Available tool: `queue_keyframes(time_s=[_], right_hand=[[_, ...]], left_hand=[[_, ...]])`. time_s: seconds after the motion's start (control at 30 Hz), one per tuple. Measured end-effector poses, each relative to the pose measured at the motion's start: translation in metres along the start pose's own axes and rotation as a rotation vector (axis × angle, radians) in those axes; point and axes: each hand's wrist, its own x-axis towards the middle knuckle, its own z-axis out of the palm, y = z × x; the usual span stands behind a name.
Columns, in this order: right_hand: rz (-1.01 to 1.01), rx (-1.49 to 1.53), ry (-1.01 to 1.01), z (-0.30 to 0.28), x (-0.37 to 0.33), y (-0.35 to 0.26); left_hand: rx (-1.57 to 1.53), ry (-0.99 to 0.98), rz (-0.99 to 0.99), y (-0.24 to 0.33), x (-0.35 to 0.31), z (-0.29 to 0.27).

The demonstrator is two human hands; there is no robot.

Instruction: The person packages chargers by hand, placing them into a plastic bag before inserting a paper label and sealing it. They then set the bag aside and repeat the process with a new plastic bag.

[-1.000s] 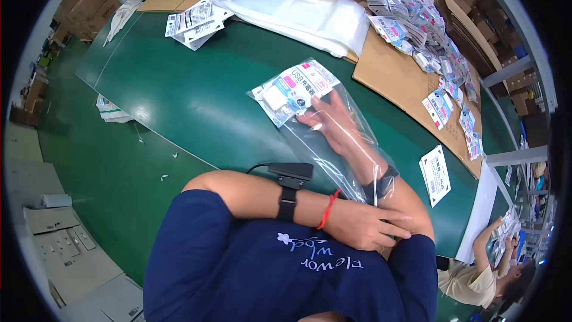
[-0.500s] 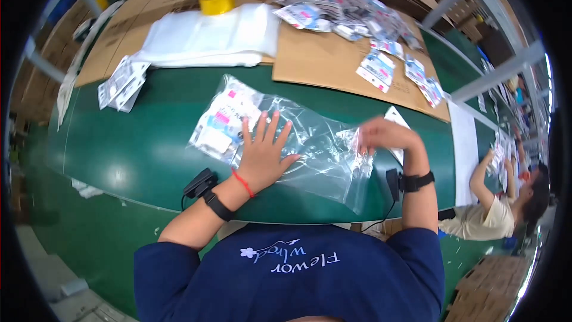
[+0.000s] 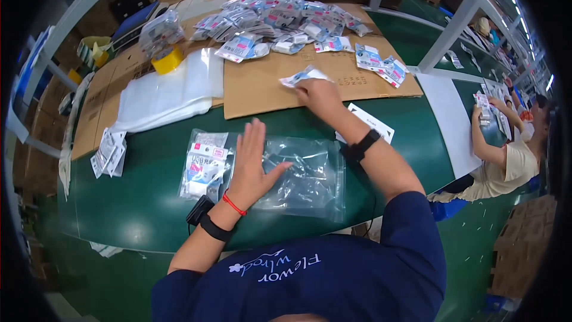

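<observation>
A large clear plastic bag (image 3: 310,182) lies flat on the green table, with a white, pink and blue packet (image 3: 205,167) inside its left end. Across its middle my left hand (image 3: 253,164) rests with the fingers straight and the thumb spread. Over the cardboard sheet my right hand (image 3: 322,95) pinches a small printed packet (image 3: 305,76), lifted at one end or tilted; its lower edge is hidden by the fingers. Just beneath my right forearm lies a white printed card (image 3: 374,124).
A heap of similar packets (image 3: 280,15) covers the back of the cardboard (image 3: 256,92). Farther left are a stack of clear bags (image 3: 167,89), a yellow tape roll (image 3: 167,59) and some loose cards (image 3: 109,154). A metal post (image 3: 450,30) rises at right; a co-worker (image 3: 512,155) works beyond.
My right hand has left the bag's right end, reached forward to the cardboard and taken hold of a packet. My left hand stays on the bag. The view has shifted.
</observation>
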Motion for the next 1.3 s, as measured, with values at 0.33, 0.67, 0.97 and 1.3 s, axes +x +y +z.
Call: queue_keyframes(time_s=[0.33,0.67,0.97,1.3], right_hand=[[-0.004,0.588,0.005,-0.061,0.021,0.011],[0.56,-0.415,-0.319,-0.033,0.01,0.166],[0.22,-0.355,-0.421,-0.014,0.071,0.043],[-0.227,0.004,-0.199,0.08,0.162,0.013]], left_hand=[[-1.286,0.356,-0.643,-0.019,0.014,0.011],[-1.362,0.336,-0.736,-0.026,-0.011,-0.001],[-1.375,0.386,-0.755,-0.033,-0.012,0.008],[-1.453,0.432,-0.799,-0.025,-0.023,0.016]])
